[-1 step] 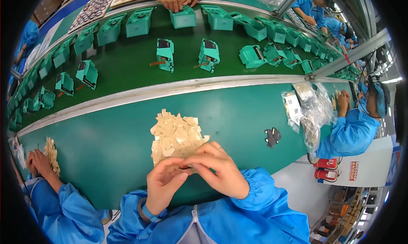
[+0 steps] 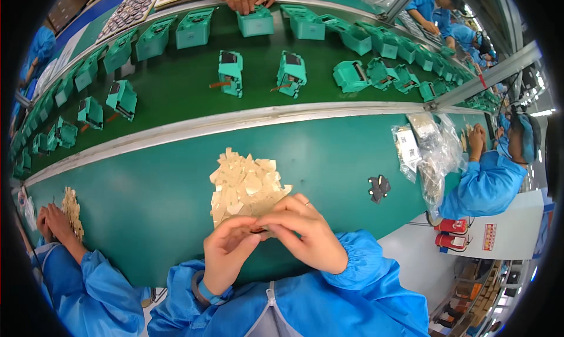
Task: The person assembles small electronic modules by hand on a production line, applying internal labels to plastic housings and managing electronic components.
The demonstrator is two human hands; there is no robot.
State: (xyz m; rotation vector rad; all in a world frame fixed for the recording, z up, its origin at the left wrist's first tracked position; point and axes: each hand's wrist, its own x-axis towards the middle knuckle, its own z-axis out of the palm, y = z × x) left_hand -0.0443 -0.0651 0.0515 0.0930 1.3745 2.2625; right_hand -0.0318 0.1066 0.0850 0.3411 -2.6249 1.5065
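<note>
Here both hands' (image 2: 226, 252) (image 2: 305, 231) grip pinches a small piece (image 2: 257, 230); tan pile (image 2: 247, 184) just beyond

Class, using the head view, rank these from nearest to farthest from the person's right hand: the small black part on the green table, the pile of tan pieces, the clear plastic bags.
1. Pile of tan pieces, just above the right hand.
2. Small black part, to its right.
3. Clear plastic bags, farther right, near the table edge.

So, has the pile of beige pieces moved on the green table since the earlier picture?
No. The pile of beige pieces lies at the same spot on the green table, equally far below the metal rail. Both hands are at its near edge.
</note>
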